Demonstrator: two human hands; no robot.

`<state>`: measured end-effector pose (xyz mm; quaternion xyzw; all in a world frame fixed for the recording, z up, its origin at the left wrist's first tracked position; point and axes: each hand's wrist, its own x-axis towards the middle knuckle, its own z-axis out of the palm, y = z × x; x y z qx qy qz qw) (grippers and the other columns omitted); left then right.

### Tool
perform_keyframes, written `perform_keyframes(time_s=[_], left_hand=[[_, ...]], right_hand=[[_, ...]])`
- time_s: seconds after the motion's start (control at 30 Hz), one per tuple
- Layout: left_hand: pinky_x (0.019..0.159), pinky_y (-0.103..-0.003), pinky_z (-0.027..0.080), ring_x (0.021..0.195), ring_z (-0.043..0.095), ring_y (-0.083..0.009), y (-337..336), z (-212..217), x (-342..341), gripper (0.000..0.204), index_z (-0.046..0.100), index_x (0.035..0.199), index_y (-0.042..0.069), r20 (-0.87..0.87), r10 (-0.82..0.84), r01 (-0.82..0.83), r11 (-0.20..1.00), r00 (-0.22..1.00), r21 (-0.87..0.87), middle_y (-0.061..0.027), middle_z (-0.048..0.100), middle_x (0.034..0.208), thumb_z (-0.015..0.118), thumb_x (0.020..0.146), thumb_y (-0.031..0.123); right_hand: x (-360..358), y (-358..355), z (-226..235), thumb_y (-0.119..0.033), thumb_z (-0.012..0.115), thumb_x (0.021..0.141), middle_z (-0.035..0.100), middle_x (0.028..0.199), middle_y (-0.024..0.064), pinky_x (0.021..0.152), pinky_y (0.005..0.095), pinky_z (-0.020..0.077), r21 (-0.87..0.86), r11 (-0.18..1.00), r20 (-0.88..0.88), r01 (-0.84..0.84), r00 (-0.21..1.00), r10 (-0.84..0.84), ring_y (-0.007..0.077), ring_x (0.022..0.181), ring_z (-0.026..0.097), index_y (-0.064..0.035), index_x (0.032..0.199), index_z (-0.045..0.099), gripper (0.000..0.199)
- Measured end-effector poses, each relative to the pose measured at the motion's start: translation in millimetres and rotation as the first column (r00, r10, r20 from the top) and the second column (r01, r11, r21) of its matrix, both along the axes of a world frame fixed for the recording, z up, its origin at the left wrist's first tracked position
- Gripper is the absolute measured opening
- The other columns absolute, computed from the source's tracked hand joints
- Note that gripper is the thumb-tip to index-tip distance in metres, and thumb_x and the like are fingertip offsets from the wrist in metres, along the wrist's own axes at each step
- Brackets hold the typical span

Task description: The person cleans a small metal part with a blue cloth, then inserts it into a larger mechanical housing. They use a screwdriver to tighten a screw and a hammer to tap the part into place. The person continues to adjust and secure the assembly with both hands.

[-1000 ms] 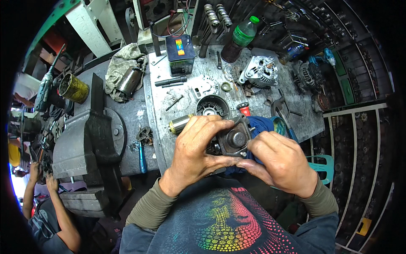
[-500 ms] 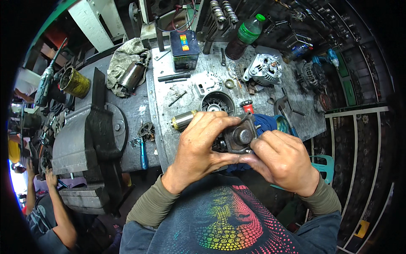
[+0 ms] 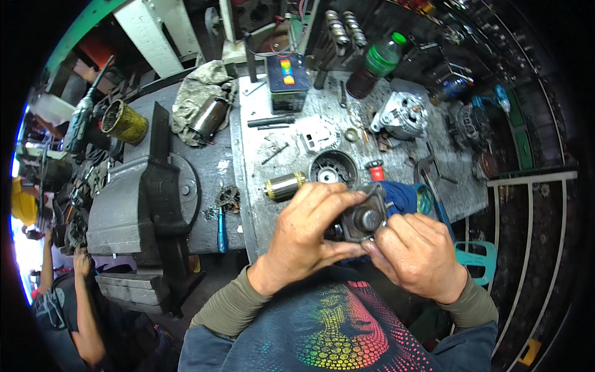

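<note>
A dark, greasy metal housing [image 3: 367,218] with a round raised cap is held above the bench's front edge. My left hand [image 3: 307,232] grips it from the left, fingers over its top and thumb beneath. My right hand [image 3: 416,255] is closed at its lower right corner, with thumb and curled forefinger pinched there; whatever small part sits between them is hidden. Just beyond my left hand lies a motor armature [image 3: 285,186] with copper-coloured ends. Behind the housing stand an open round metal casing [image 3: 333,167] and a red-capped part [image 3: 375,170], beside a blue cloth [image 3: 401,199].
A large vise [image 3: 124,208] fills the left, near a blue-handled screwdriver [image 3: 222,232]. Farther back on the metal-topped bench [image 3: 260,158] are an alternator [image 3: 401,116], a dark battery-like box [image 3: 288,84] and a green-capped bottle [image 3: 378,62]. Another person's arm [image 3: 87,304] shows at lower left.
The view has shifted, so the bench things sit slightly lower and farther right. More of the armature shows. Both hands keep their hold on the housing, with little change in grip.
</note>
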<state>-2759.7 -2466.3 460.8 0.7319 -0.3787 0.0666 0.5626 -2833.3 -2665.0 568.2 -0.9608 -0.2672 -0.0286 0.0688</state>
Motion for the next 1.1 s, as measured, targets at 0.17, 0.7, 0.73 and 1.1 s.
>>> perform_keyframes(time_s=[0.17,0.7,0.73,1.1], left_hand=[[0.098,-0.045,0.054,0.115,0.064,-0.0356,3,10,-13,0.075,0.072,0.131,0.007,-0.075,0.047,-0.042,0.996,0.996,0.073,-0.0182,0.061,0.129,0.099,0.067,0.035],[0.101,-0.049,0.051,0.114,0.059,-0.0368,-16,5,-55,0.081,0.072,0.141,0.021,-0.094,0.329,-0.303,0.927,0.940,0.222,-0.0201,0.053,0.127,0.096,0.067,0.045],[0.101,-0.050,0.051,0.114,0.059,-0.0380,-16,4,-55,0.080,0.072,0.141,0.021,-0.084,0.329,-0.305,0.927,0.941,0.218,-0.0217,0.055,0.129,0.095,0.068,0.046],[0.098,-0.053,0.048,0.112,0.060,-0.0416,-10,-4,-44,0.076,0.071,0.140,0.020,0.042,0.301,-0.302,0.926,0.953,0.225,-0.0210,0.062,0.128,0.086,0.076,0.056]], right_hand=[[63,-33,10,-0.018,0.079,0.092,0.069,0.085,0.0117,0.068,0.0375,0.0547,0.562,0.827,-0.195,0.018,0.974,0.112,0.0279,0.075,0.071,-0.0011,0.095,0.073,0.019],[276,62,-289,-0.005,0.065,0.086,0.074,0.095,0.0279,0.082,0.0534,0.0612,0.142,0.959,-0.141,-0.244,0.954,0.263,0.0463,0.090,0.075,0.0017,0.093,0.073,0.013],[276,64,-280,-0.007,0.067,0.085,0.074,0.094,0.0276,0.083,0.0532,0.0609,0.171,0.961,-0.194,-0.218,0.949,0.250,0.0460,0.090,0.075,0.0015,0.094,0.073,0.014],[143,-21,-16,-0.005,0.082,0.083,0.078,0.096,0.0117,0.081,0.0360,0.0607,0.687,0.721,-0.295,-0.097,0.869,0.398,0.0221,0.084,0.076,0.0013,0.098,0.080,0.016]])
